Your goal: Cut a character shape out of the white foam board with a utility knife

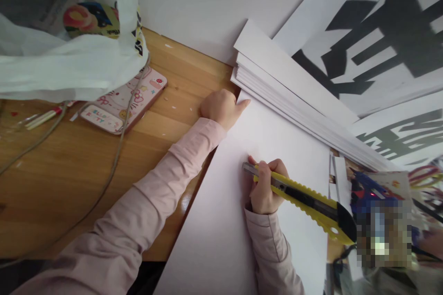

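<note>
My right hand (268, 191) is closed around a yellow and black box cutter (304, 198). Its metal tip points left, and its handle slants down to the right. Beneath that hand lies a large white board (221, 221), reaching down to the bottom of the view. At the board's upper left corner, my left hand (221, 107) has its fingers curled at the edge and its thumb stretched over the top face. The undersides of those fingers are hidden. Just beyond the thumb lies a stack of white board strips (277, 80).
On the wooden table (180, 83) at left are a pink patterned phone (128, 101), a cable (116, 161) and a white plastic bag (62, 69). Boards with black lettering (367, 41) lean at upper right. Tools and clutter (374, 189) crowd the right side.
</note>
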`<state>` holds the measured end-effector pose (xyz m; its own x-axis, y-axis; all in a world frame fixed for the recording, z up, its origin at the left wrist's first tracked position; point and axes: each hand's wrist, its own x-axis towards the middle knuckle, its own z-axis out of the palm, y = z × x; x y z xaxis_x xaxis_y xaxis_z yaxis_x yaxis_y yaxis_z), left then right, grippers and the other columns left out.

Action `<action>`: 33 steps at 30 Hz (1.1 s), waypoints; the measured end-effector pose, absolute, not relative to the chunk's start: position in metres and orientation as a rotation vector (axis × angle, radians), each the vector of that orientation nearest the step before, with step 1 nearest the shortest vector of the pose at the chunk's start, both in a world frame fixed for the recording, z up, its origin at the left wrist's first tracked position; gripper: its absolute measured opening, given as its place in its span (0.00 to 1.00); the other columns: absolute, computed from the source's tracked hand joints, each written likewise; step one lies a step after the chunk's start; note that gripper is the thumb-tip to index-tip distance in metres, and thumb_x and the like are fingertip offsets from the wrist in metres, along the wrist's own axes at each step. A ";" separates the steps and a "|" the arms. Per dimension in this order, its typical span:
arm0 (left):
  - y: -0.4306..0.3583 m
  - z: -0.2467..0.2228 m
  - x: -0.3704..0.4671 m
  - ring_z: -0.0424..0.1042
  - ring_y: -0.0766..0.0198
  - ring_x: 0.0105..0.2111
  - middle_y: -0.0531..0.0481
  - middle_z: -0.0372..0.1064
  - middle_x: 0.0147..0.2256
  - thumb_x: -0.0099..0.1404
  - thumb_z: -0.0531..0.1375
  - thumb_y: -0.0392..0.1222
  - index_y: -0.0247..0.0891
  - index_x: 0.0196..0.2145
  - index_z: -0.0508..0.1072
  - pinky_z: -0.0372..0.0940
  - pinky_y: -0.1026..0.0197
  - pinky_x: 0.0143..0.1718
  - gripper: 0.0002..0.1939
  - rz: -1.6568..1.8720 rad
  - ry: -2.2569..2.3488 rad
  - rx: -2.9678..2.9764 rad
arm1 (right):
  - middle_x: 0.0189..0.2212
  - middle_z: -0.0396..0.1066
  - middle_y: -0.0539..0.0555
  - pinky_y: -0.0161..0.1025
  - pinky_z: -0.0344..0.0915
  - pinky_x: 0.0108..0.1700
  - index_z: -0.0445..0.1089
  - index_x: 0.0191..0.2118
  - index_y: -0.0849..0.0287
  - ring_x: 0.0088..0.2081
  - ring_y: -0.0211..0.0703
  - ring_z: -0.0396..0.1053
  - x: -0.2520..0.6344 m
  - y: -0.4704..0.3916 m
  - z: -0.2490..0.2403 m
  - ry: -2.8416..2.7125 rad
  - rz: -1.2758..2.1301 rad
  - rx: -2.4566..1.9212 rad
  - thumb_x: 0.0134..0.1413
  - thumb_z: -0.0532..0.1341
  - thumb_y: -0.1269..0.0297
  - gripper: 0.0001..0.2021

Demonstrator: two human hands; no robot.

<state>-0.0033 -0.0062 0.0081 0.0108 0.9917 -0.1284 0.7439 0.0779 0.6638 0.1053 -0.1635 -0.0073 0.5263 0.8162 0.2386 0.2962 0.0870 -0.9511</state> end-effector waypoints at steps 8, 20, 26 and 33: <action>-0.007 0.008 -0.003 0.73 0.54 0.35 0.42 0.72 0.28 0.66 0.56 0.63 0.34 0.32 0.81 0.60 0.57 0.32 0.28 0.552 1.803 1.746 | 0.14 0.50 0.38 0.47 0.79 0.44 0.55 0.20 0.56 0.16 0.28 0.51 0.105 -0.164 -0.009 -0.995 0.500 -1.479 0.60 0.64 0.60 0.21; -0.008 0.010 -0.005 0.74 0.55 0.33 0.43 0.73 0.27 0.66 0.57 0.62 0.35 0.30 0.80 0.61 0.58 0.33 0.26 0.582 1.783 1.732 | 0.14 0.50 0.38 0.46 0.79 0.41 0.55 0.20 0.57 0.17 0.29 0.55 0.105 -0.163 -0.012 -0.965 0.472 -1.458 0.58 0.65 0.59 0.21; -0.008 0.010 -0.005 0.74 0.55 0.34 0.43 0.72 0.27 0.66 0.57 0.62 0.35 0.29 0.79 0.61 0.58 0.34 0.26 0.596 1.773 1.733 | 0.14 0.50 0.39 0.47 0.79 0.42 0.55 0.21 0.56 0.17 0.28 0.51 0.105 -0.162 -0.012 -0.988 0.480 -1.489 0.59 0.64 0.58 0.21; -0.008 0.010 -0.005 0.73 0.54 0.34 0.41 0.73 0.29 0.65 0.58 0.62 0.34 0.33 0.79 0.60 0.58 0.32 0.26 0.572 1.776 1.726 | 0.16 0.51 0.40 0.42 0.76 0.38 0.55 0.22 0.55 0.19 0.34 0.62 0.101 -0.165 -0.008 -1.144 0.382 -1.623 0.61 0.61 0.56 0.20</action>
